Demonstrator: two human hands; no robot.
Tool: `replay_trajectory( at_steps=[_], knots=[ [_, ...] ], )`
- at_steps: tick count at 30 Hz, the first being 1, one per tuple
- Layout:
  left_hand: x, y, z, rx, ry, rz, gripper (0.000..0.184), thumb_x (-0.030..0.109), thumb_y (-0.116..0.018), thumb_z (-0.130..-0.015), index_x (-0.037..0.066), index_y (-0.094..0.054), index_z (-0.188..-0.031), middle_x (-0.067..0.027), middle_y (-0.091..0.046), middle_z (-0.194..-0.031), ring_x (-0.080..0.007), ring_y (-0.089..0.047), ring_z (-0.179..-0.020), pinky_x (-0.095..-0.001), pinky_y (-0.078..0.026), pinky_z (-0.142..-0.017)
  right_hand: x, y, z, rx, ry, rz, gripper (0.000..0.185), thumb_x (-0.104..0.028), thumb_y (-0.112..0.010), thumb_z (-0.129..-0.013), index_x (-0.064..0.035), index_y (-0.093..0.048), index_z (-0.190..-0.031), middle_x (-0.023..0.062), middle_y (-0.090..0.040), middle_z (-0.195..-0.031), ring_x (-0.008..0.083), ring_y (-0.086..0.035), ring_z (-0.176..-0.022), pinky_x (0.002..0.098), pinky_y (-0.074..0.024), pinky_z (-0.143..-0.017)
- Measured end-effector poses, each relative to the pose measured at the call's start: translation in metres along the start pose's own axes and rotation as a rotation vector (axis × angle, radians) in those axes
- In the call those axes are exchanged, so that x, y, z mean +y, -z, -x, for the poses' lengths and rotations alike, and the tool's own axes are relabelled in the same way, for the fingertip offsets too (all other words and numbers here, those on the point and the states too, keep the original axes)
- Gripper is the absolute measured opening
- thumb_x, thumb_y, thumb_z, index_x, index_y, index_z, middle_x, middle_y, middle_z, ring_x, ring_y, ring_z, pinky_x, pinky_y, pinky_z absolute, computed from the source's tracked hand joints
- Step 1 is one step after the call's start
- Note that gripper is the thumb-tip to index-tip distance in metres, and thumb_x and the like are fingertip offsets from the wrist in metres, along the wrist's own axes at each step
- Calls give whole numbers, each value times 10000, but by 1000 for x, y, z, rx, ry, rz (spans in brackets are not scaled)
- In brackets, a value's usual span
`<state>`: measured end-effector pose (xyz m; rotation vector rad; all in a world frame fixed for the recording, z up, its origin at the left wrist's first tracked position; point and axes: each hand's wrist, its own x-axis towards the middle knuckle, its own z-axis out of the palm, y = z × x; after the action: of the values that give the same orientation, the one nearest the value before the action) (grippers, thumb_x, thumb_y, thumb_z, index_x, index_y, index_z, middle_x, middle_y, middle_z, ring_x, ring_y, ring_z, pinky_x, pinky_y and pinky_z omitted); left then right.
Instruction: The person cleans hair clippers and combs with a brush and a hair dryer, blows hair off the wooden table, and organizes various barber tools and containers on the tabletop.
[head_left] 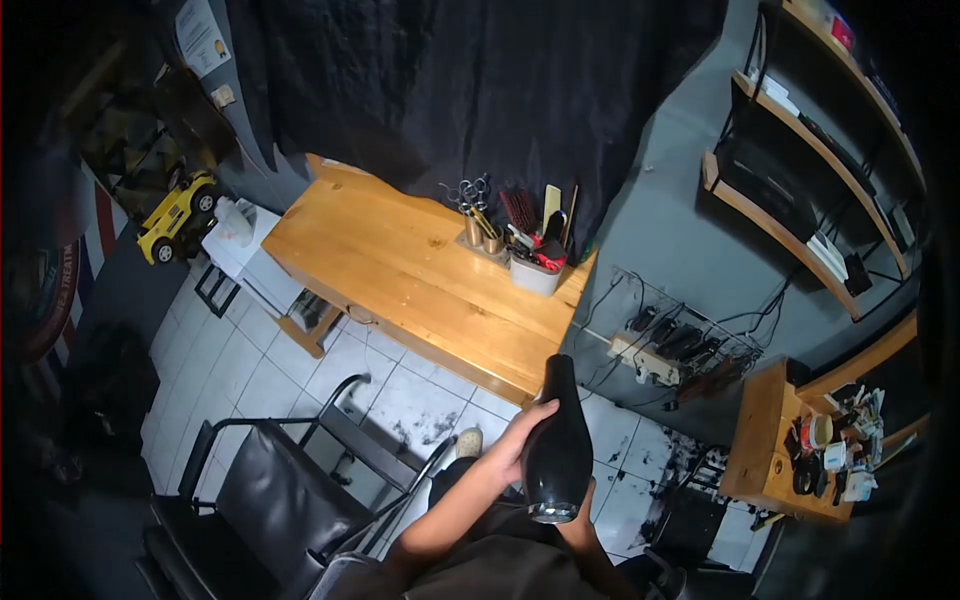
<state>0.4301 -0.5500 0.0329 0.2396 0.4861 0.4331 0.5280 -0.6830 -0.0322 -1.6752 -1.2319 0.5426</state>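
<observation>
A glossy black bottle [558, 450] is held in front of my body. Its narrow end points away from me and a shiny silver ring rims the wide near end. My left hand [522, 440] wraps its left side, with the thumb lying along the narrower part. Low on the right side, my right hand [580, 522] grips the bottle near the silver ring; most of its fingers are hidden behind it. Just beyond the narrow end is the corner of a wooden table [420, 290].
Scissors [470, 190] and a grey tub [535, 278] of combs stand on the table. A black chair [285, 480] is at left. Clippers [675, 340] hang in a wire rack at right, above dark hair on the tiles. A wooden cabinet [757, 440] holds several small items.
</observation>
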Motion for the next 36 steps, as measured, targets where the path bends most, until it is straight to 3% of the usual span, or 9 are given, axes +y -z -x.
replay_trajectory(
  at_steps=[3,8,12,15,18,20,28,30,36],
  knots=[
    [22,2,-5,51,18,91,405,327,-664,-920,11,-609,-1168,-130,-683,-1031,-231,-667,-937,-371,-544,-879,-31,-1,-23,-32,-22,-274,279,-171,-822,-688,-52,-715,-917,71,-737,-864,190,-711,-760,325,-554,-680],
    [85,43,10,164,-116,157,358,320,-691,-902,34,-620,-1106,-113,-682,-997,-234,-664,-902,-382,-548,-858,-15,-67,-73,-231,37,-296,539,-166,-879,-633,-44,-673,-1115,85,-725,-1034,161,-689,-932,345,-549,-818],
    [163,79,44,162,-267,259,380,355,-680,-904,30,-622,-1094,-124,-688,-987,-250,-671,-901,-392,-553,-858,-21,-157,-121,-368,41,-383,463,-159,-797,-771,-42,-626,-1185,93,-695,-1091,191,-677,-969,342,-544,-849],
    [227,95,76,226,-375,263,368,340,-700,-896,31,-622,-1079,-118,-693,-950,-234,-682,-845,-378,-572,-806,-66,-229,-148,-427,-371,-1137,347,-149,-729,-847,-42,-636,-1164,95,-680,-1108,188,-665,-969,329,-547,-833],
    [272,120,101,342,-530,243,388,350,-703,-889,28,-623,-1089,-116,-693,-954,-243,-684,-839,-374,-578,-789,-110,-270,-183,-606,-103,-926,327,-199,-755,-821,-45,-668,-1097,94,-699,-1050,195,-671,-920,319,-551,-809],
    [295,137,117,371,-600,265,374,336,-686,-892,21,-639,-1088,-124,-703,-946,-249,-692,-826,-377,-586,-770,-128,-290,-205,-676,171,-199,379,-278,-829,-717,-63,-695,-999,130,-726,-908,266,-704,-857,361,-560,-760],
    [355,184,152,446,-692,241,400,333,-658,-903,-18,-631,-1093,-163,-703,-936,-270,-695,-819,-395,-588,-789,-149,-382,-231,-910,39,-390,538,-288,-833,-702,-19,-644,-1127,199,-702,-1067,297,-686,-1018,380,-547,-860],
    [370,171,148,498,-716,199,308,303,-675,-911,23,-642,-1037,-109,-702,-894,-215,-689,-743,-334,-588,-691,-160,-385,-239,-835,33,-450,545,-247,-849,-689,-20,-643,-1140,181,-710,-1061,279,-690,-1009,368,-550,-862],
    [377,142,91,463,-604,9,320,294,-659,-929,7,-627,-1068,-112,-698,-903,-214,-693,-756,-328,-586,-691,-132,-348,-251,-641,140,-423,488,-216,-844,-698,-36,-658,-1111,136,-721,-1049,241,-697,-968,358,-550,-851]
  ],
)
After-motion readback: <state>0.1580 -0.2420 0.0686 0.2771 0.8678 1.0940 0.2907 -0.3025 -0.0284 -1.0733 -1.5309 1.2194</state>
